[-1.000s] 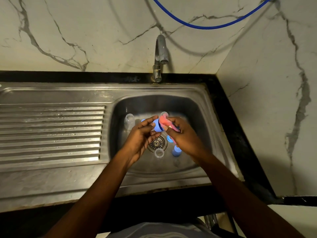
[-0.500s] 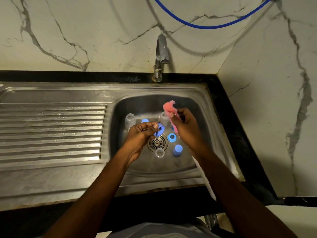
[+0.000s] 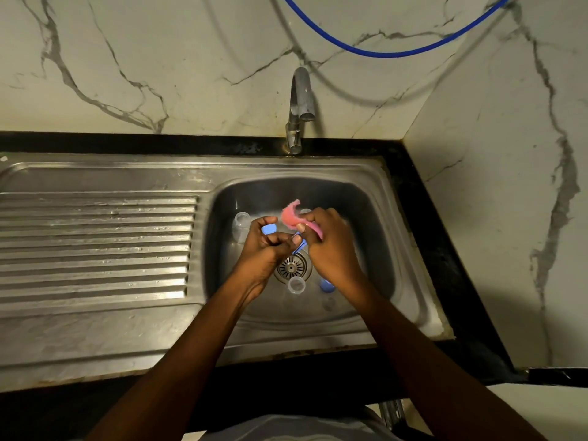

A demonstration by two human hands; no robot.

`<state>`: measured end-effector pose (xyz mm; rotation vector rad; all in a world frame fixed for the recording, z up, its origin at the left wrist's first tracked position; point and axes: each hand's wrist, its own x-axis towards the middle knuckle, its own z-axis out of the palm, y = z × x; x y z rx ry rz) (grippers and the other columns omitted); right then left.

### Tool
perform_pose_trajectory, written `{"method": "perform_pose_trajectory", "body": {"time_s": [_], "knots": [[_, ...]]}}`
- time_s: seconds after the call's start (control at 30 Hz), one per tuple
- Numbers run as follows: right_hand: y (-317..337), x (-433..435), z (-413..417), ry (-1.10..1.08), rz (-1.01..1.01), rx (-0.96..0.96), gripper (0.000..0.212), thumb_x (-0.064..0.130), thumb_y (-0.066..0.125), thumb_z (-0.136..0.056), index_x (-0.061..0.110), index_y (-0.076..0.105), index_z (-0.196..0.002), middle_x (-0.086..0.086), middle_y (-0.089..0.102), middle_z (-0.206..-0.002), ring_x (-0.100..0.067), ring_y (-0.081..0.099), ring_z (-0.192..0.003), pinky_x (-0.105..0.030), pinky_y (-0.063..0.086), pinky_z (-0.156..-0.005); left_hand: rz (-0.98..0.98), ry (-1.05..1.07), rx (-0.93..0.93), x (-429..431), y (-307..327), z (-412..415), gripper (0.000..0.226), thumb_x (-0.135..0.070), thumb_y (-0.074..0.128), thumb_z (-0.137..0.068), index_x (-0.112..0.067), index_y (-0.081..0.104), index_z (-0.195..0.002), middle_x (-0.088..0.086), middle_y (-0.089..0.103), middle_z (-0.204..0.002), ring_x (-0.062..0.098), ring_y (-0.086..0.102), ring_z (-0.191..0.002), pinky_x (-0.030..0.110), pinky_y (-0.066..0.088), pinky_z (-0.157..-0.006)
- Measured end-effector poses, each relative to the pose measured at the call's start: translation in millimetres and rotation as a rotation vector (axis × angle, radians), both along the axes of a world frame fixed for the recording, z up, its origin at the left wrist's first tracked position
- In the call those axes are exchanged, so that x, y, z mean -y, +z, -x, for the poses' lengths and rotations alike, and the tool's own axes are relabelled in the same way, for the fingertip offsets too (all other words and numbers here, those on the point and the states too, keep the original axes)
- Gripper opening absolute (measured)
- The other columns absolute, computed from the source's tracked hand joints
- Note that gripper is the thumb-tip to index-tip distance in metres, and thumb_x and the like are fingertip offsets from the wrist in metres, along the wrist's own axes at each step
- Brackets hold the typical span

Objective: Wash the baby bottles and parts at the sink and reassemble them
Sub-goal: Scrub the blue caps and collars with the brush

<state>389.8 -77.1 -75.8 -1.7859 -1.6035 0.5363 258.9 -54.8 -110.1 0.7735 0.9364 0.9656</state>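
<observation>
Well, the head camera looks down into the sink [image 3: 375, 224], and the washing is only partway done. The bottle parts are all apart. None of them is put back together yet, so I think more scrubbing, the rinsing and the whole joining-up job are left. No water can be seen coming from the tap [image 3: 300, 103].

The left hand [image 3: 265, 249] is low over the middle of the sink, just above the drain [image 3: 291, 267]. Its fingers are curled and they pinch a blue ring [image 3: 301, 246] at the tips. The right hand [image 3: 332, 246] is right beside it. Its fingers and thumb grip a pink sponge [image 3: 292, 218], and one floppy end sticks up past the thumb. The sponge is close to the ring, so this looks like the scrubbing of that ring.

The ring is thin, and only a bit of it shows between the two hands. I cannot tell if it is soapy.

Other parts wait on the sink floor. A clear bottle [image 3: 241, 226] is at the left, behind the left hand. A blue cap [image 3: 269, 229] peeks out just behind the left fingers. A small clear cup [image 3: 296, 285] sits right in front of the drain. A blue piece [image 3: 325, 285] lies near it, partly hidden by the right wrist.
</observation>
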Motion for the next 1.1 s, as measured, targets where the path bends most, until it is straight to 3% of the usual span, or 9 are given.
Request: {"method": "perform_pose_trajectory", "body": {"time_s": [0.17, 0.27, 0.37, 0.47, 0.57, 0.67, 0.8, 0.93, 1.1], "knots": [[5.1, 5.4, 0.0, 0.009, -0.035, -0.019, 0.016, 0.011, 0.056, -0.095, 0.003, 0.067, -0.102, -0.002, 0.055, -0.096, -0.018, 0.052, -0.092, -0.023, 0.036, -0.075, -0.058, -0.034, -0.009, 0.8, 2.0, 1.7, 0.05, 0.012, 0.066, -0.084, -0.007, 0.039, -0.121, 0.01, 0.071, -0.081, 0.026, 0.067, -0.084, 0.038, 0.055, -0.085], [-1.1, 7.4, 0.1, 0.036, -0.077, -0.066, 0.011, 0.01, 0.059, -0.093, 0.006, 0.066, -0.1, -0.005, 0.061, -0.101, -0.01, 0.052, -0.09, -0.007, 0.035, -0.078, -0.109, -0.07, -0.008, 0.4, 2.2, 5.0, 0.048, 0.012, 0.066, -0.083, -0.004, 0.042, -0.121, 0.015, 0.07, -0.092, 0.026, 0.067, -0.091, 0.039, 0.054, -0.09], [-13.0, -1.1, -7.9, -0.015, 0.044, -0.101, 0.015, 0.017, 0.056, -0.096, 0.008, 0.068, -0.099, -0.005, 0.064, -0.097, -0.016, 0.059, -0.089, -0.023, 0.043, -0.077, -0.068, -0.084, 0.013, 3.5, -0.5, 5.3, 0.044, 0.007, 0.068, -0.081, -0.015, 0.049, -0.114, 0.006, 0.071, -0.081, 0.023, 0.066, -0.085, 0.039, 0.051, -0.09], [-13.1, -2.8, -8.8, -0.058, 0.19, -0.464, 0.024, 0.03, 0.054, -0.099, 0.018, 0.067, -0.115, 0.008, 0.066, -0.102, -0.003, 0.063, -0.094, -0.018, 0.046, -0.073, -0.049, -0.088, 0.013, 2.8, -4.2, 6.3, 0.046, 0.001, 0.066, -0.084, -0.016, 0.051, -0.124, 0.002, 0.071, -0.082, 0.019, 0.067, -0.087, 0.034, 0.053, -0.088], [-23.4, -0.7, -8.3, -0.116, 0.349, -0.677, 0.03, 0.035, 0.056, -0.097, 0.02, 0.063, -0.123, -0.001, 0.07, -0.11, -0.018, 0.068, -0.099, -0.022, 0.05, -0.065, -0.055, -0.116, -0.089, 0.2, -3.7, 7.0, 0.041, 0.003, 0.058, -0.093, -0.007, 0.049, -0.131, 0.002, 0.067, -0.087, 0.005, 0.068, -0.081, 0.018, 0.053, -0.073], [-26.1, -0.5, -13.5, -0.068, 0.342, -0.646, 0.034, 0.034, 0.058, -0.096, 0.02, 0.062, -0.127, 0.0, 0.071, -0.112, -0.015, 0.068, -0.102, -0.03, 0.057, -0.077, -0.062, -0.154, -0.174, -4.5, -3.4, 11.4, 0.039, 0.005, 0.054, -0.095, -0.004, 0.049, -0.132, -0.003, 0.063, -0.081, -0.004, 0.064, -0.071, 0.008, 0.047, -0.064], [-14.7, 6.9, -17.4, -0.021, 0.244, -0.568, 0.03, 0.04, 0.059, -0.095, 0.023, 0.069, -0.118, 0.014, 0.071, -0.092, 0.006, 0.066, -0.087, -0.014, 0.049, -0.074, -0.07, -0.234, -0.223, -10.5, 1.1, 16.0, 0.035, 0.007, 0.053, -0.094, -0.009, 0.057, -0.125, -0.006, 0.067, -0.077, -0.002, 0.065, -0.073, 0.01, 0.049, -0.069], [-13.5, 11.1, -13.9, -0.049, 0.173, -0.452, 0.03, 0.052, 0.058, -0.092, 0.031, 0.068, -0.112, 0.018, 0.069, -0.096, 0.004, 0.064, -0.093, -0.017, 0.049, -0.084, -0.03, -0.162, -0.199, -12.1, 3.5, 10.6, 0.028, 0.002, 0.054, -0.093, -0.013, 0.067, -0.112, 0.005, 0.071, -0.096, 0.012, 0.066, -0.088, 0.026, 0.05, -0.083], [-15.6, 6.1, -12.3, -0.087, 0.1, -0.329, 0.014, 0.041, 0.061, -0.093, 0.032, 0.062, -0.103, 0.024, 0.06, -0.087, 0.02, 0.057, -0.082, 0.0, 0.041, -0.068, -0.065, -0.09, -0.213, -8.4, -3.3, 5.4, 0.015, -0.008, 0.069, -0.089, -0.004, 0.073, -0.103, 0.009, 0.075, -0.093, 0.017, 0.071, -0.086, 0.024, 0.055, -0.075]]}}
